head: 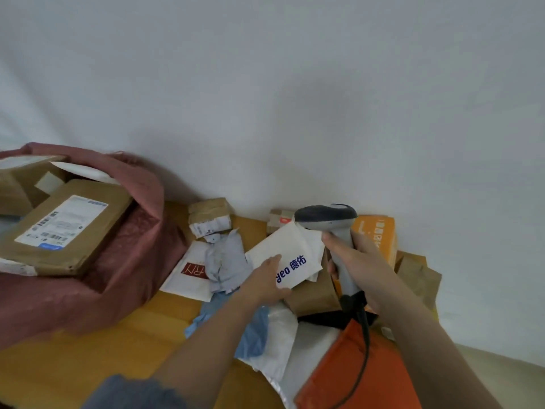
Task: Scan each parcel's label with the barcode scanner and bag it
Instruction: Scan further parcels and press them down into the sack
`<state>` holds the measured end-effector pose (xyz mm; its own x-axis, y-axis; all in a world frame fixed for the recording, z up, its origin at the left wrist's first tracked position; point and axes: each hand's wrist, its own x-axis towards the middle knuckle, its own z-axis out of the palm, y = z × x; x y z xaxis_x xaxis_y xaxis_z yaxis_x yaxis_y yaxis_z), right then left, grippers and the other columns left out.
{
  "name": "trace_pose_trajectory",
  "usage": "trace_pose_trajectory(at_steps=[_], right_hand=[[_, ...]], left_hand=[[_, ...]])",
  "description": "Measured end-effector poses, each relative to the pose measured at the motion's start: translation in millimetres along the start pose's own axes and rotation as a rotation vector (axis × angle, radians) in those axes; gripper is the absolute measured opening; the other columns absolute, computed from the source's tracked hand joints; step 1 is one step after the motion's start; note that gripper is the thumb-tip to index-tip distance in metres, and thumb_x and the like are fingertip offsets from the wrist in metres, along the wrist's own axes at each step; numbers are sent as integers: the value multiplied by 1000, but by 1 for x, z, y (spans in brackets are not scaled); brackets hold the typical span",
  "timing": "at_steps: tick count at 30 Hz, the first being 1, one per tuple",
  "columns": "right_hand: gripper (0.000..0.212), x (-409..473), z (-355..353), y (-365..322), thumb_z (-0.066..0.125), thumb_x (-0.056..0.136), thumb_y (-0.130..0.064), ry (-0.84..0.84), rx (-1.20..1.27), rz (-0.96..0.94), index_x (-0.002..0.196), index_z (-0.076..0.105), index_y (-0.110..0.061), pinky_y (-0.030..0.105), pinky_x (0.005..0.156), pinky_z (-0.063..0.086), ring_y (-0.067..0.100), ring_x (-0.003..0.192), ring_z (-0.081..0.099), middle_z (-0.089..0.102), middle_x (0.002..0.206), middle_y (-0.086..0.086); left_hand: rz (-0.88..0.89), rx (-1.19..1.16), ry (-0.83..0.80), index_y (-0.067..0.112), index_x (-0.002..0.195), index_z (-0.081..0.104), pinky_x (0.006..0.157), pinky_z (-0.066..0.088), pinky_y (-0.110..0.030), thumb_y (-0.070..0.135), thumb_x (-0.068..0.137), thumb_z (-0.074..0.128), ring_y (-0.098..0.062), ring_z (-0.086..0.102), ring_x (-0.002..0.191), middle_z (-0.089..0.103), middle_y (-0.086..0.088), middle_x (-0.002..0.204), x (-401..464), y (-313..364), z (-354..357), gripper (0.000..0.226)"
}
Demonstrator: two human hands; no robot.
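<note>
My right hand (358,261) grips the handle of a grey barcode scanner (327,219), its dark head pointing left over a white padded envelope with blue lettering (290,252). My left hand (265,278) holds that envelope by its near edge, lifted slightly above the pile. The scanner's black cable (364,343) hangs down toward me. At the left a big dusty-red bag (138,249) stands open with a brown cardboard parcel bearing a white label (67,228) lying in its mouth.
Loose parcels lie on the yellow surface (88,364): a small taped box (209,216), a white mailer with a red logo (188,273), a crumpled grey pouch (224,261), a blue bag (253,335), brown paper packets (418,276), an orange box (377,234), an orange mailer (348,373). A white wall stands behind.
</note>
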<state>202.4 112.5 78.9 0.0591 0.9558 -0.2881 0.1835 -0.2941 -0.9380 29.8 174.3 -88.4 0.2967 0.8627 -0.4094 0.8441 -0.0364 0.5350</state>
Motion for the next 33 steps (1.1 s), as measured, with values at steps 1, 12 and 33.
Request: trace_pose_trajectory(at_steps=[1,12,33], right_hand=[[25,2,-2,5,56,97,-34,-3,1,11,80,60,-15,28,60,44,13,55,54,58,59,4],[23,4,-13,22,56,96,-35,-13,-3,49,87,60,-14,30,61,44,14,56,54,57,61,6],[31,-56,107,-94,57,95,-38,-139,77,-171,102,63,-8,28,60,44,15,58,54,58,67,6]], left_hand=[[-8,24,4,15,154,6,114,30,-36,38,88,66,-24,28,142,19,-7,158,2,2,6,92],[-39,140,242,12,134,40,77,44,-28,11,99,40,-24,60,102,60,-12,119,1,16,24,36],[-42,-1249,663,3,106,61,86,55,-50,-8,95,37,-30,68,95,68,-13,109,-134,-46,-196,29]])
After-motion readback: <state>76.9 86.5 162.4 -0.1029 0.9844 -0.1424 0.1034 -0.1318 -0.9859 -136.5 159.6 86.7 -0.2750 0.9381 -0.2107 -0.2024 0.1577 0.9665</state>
